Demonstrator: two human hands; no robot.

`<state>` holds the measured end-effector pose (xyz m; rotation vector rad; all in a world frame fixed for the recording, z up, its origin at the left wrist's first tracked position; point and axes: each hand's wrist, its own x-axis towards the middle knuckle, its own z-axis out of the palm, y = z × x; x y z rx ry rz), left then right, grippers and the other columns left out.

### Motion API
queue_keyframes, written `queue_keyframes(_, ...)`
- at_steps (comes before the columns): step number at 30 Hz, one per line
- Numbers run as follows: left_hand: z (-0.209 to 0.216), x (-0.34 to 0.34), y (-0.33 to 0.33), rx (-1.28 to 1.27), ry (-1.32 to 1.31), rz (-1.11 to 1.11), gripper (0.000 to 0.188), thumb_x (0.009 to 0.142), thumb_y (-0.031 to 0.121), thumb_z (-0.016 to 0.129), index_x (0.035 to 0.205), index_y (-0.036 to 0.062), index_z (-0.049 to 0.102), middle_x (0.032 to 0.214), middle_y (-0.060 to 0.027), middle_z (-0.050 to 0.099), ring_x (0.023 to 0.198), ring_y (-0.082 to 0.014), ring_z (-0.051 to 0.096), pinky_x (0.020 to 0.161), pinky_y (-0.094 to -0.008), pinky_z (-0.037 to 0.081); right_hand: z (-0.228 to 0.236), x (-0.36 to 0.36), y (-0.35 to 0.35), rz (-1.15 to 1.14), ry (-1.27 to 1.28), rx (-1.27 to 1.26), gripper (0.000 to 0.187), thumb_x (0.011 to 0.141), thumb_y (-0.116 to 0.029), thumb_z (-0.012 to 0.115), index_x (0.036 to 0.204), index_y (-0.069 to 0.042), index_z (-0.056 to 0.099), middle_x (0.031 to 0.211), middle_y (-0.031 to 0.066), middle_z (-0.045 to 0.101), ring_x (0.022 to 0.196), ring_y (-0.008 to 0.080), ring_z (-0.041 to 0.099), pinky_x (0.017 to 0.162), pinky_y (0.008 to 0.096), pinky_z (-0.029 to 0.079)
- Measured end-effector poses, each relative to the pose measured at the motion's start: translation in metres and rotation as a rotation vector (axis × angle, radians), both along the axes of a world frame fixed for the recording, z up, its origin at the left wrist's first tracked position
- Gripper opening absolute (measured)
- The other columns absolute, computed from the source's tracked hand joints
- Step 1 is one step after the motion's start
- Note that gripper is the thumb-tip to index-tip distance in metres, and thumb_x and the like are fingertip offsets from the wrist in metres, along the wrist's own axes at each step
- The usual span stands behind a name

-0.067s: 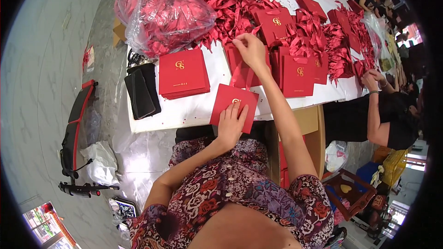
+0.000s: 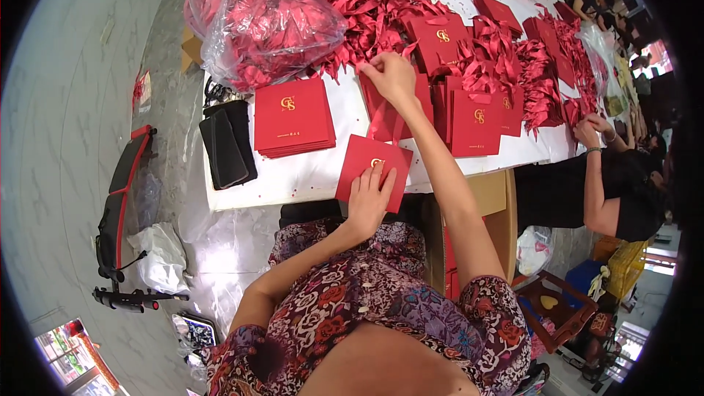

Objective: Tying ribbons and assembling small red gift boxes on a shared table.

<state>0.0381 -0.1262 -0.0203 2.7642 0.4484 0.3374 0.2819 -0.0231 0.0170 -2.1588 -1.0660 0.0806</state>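
A small red paper gift bag (image 2: pixel 355 155) with a gold emblem lies tilted at the near table edge. My left hand (image 2: pixel 370 198) holds it, with fingers spread across its front; the thumb is mostly hidden. From the bag's top, a red ribbon (image 2: pixel 377 119) runs up toward my right hand (image 2: pixel 392 77), whose thumb and finger are pinched together. The ribbon's end is hidden at the hand. Beneath my right forearm and hand lie more red bags (image 2: pixel 419 95). To the left sits a neat stack of red bags (image 2: pixel 293 114).
A clear plastic sack (image 2: pixel 264 26) of red ribbons and a ribbon heap (image 2: pixel 367 15) cover the far side. Black cases (image 2: pixel 224 148) lie at the left. More ribboned bags (image 2: pixel 475 125) stand at the right, and another person's hands (image 2: pixel 590 130) work beyond. A cardboard box (image 2: pixel 493 194) stands below the table edge.
My right hand has shifted slightly to the left, its fingertips moving farther out. My left hand and the bag stay nearly where they were.
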Motion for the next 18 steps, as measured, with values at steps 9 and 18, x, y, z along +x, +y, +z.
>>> queue_keyframes(9, -0.004, 0.009, 0.003, -0.073, -0.056, 0.054, 0.091, 0.061, 0.023, 0.086, 0.142, 0.0129, 0.046, 0.119, -0.0109, 0.047, 0.112, -0.0291, 0.045, 0.097, -0.0446, 0.037, -0.031, -0.003, 0.03, -0.115, -0.35, -0.108, 0.031, 0.071, -0.042, 0.077, 0.08, -0.012, 0.077, 0.092, 0.0134, 0.069, 0.096, 0.0344, 0.061, 0.082, 0.048, 0.048)
queue_keyframes(18, 0.002, 0.023, 0.012, -0.176, -0.085, 0.014, 0.092, 0.063, 0.037, 0.087, 0.141, 0.0132, 0.046, 0.13, -0.0134, 0.045, 0.119, -0.035, 0.042, 0.098, -0.048, 0.034, 0.008, 0.0, -0.017, -0.027, -0.229, 0.22, 0.021, 0.083, -0.031, 0.073, 0.088, -0.012, 0.078, 0.089, 0.0085, 0.069, 0.092, 0.0315, 0.06, 0.081, 0.0428, 0.047)
